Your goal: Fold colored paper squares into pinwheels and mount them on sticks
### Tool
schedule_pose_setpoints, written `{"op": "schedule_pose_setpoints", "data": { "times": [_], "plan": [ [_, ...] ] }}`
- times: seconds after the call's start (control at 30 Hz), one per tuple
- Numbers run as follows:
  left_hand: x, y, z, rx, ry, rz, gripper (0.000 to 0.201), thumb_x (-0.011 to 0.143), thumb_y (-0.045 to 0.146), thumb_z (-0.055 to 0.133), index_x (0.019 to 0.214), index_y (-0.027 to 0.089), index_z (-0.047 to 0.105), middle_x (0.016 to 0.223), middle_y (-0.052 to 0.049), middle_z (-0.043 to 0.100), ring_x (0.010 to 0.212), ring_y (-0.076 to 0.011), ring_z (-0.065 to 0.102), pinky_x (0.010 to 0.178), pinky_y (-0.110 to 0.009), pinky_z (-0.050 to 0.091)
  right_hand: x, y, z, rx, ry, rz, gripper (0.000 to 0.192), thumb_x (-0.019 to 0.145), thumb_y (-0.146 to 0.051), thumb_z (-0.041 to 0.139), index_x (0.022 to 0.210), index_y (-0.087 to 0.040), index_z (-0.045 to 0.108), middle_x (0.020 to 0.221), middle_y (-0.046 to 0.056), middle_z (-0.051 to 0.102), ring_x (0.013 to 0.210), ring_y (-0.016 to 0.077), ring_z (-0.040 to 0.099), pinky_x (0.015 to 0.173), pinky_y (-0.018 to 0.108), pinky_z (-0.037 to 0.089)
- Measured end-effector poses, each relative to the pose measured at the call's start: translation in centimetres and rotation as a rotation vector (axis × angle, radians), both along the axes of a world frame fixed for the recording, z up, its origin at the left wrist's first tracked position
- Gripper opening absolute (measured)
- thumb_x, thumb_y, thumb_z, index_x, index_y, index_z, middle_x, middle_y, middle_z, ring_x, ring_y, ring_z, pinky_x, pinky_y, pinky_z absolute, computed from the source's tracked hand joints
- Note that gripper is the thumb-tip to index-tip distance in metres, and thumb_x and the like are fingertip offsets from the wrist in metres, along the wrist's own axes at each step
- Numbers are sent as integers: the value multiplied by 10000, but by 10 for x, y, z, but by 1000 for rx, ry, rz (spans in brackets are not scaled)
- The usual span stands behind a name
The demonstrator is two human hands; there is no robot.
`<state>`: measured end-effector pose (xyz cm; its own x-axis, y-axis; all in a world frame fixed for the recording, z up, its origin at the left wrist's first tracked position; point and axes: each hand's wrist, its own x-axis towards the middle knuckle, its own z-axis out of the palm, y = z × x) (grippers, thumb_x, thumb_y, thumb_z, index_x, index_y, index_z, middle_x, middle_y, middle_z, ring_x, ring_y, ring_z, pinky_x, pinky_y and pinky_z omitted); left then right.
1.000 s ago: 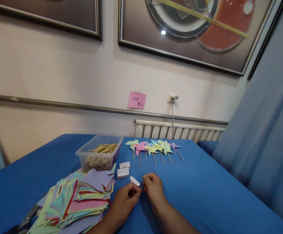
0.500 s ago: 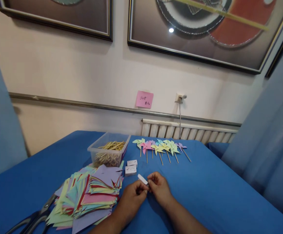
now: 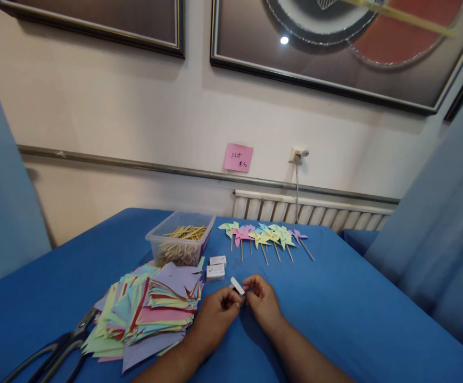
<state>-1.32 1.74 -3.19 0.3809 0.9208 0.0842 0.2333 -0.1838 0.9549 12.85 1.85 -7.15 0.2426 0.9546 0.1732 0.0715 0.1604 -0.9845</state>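
Note:
A small white box (image 3: 237, 286), its pale end or flap tilted up, sits between my hands above the blue cloth. My left hand (image 3: 215, 316) is closed on its near left side with thumb and fingers. My right hand (image 3: 264, 304) is closed too, fingertips pinched at the box's right edge; the fingers hide most of it. Two similar small boxes, a front one (image 3: 215, 273) and a rear one (image 3: 217, 260), rest just beyond my left hand. Left of that hand lies a heap of cut coloured paper sheets (image 3: 163, 314).
A clear plastic tub (image 3: 155, 247) of wooden sticks stands behind the paper. Several paper pinwheels (image 3: 261, 238) on sticks lie at the back of the blue-covered table (image 3: 355, 319). Large scissors (image 3: 72, 338) lie at left. Behind are a radiator (image 3: 255, 205) and a wall rail (image 3: 155, 167).
Between my hands the white box has turned and its pale end now stands at a steeper tilt. The right fingers have shifted slightly. The whole view has moved a little.

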Motion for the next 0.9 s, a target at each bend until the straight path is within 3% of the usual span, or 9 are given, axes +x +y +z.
{"op": "schedule_pose_setpoints", "data": {
  "times": [0.17,0.33,0.47,0.63,0.9],
  "plan": [
    [-1,3,-4,-5,-20,4,94,661,235,567,680,151,603,611,16,567,597,-135,498,576,-241,369,0,-9,7,10,-71,-3,192,608,-137,564,788,-174,621,678,-9,630,496,107,493,472,198,369],
    [-5,6,3,-21,-88,44,125,684,265,557,731,159,606,608,18,590,581,-137,525,568,-246,393,0,-11,8,13,-192,-18,168,640,-206,621,805,-176,625,664,-8,631,490,112,496,458,201,357],
    [-5,7,6,-98,-129,85,123,667,282,557,715,170,579,569,29,590,539,-138,541,552,-253,411,1,-5,3,10,-191,-20,136,703,-273,604,777,-160,622,667,13,639,525,130,529,484,215,379],
    [-1,5,-2,-106,-91,28,82,652,244,550,677,167,559,547,41,558,505,-118,519,525,-237,389,-1,-3,-3,17,-174,0,148,760,-305,553,766,-167,605,655,17,646,555,152,559,507,231,403],
    [0,4,-7,-97,-90,11,66,648,223,549,682,165,553,558,36,562,507,-118,515,518,-238,378,-2,-9,7,48,-120,-54,236,753,-405,575,772,-173,614,649,21,642,551,157,562,490,233,406]
  ]
}}
